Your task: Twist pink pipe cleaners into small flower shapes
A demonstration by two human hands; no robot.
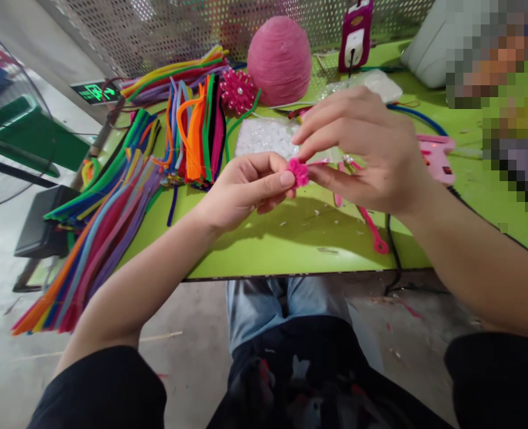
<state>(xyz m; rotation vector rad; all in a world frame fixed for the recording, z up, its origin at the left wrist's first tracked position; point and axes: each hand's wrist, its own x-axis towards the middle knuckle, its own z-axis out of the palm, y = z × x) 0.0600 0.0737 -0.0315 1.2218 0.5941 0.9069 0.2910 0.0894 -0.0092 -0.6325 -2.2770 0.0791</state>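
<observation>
Between my two hands is a small bright pink pipe-cleaner flower, held above the green table. My left hand pinches its left side between thumb and fingers. From the right, the thumb and a fingertip of my right hand close on the flower's right edge, where a pink pipe-cleaner end sticks out. Below my right hand lies a pink pipe cleaner with a looped end. Behind the hands rests a clear bag of white beads, partly covered by them.
Bundles of coloured pipe cleaners spread over the left side, some past the table edge. Farther back stand a pink yarn-like ball and a finished pink flower. A pink glue gun and black cable lie at right.
</observation>
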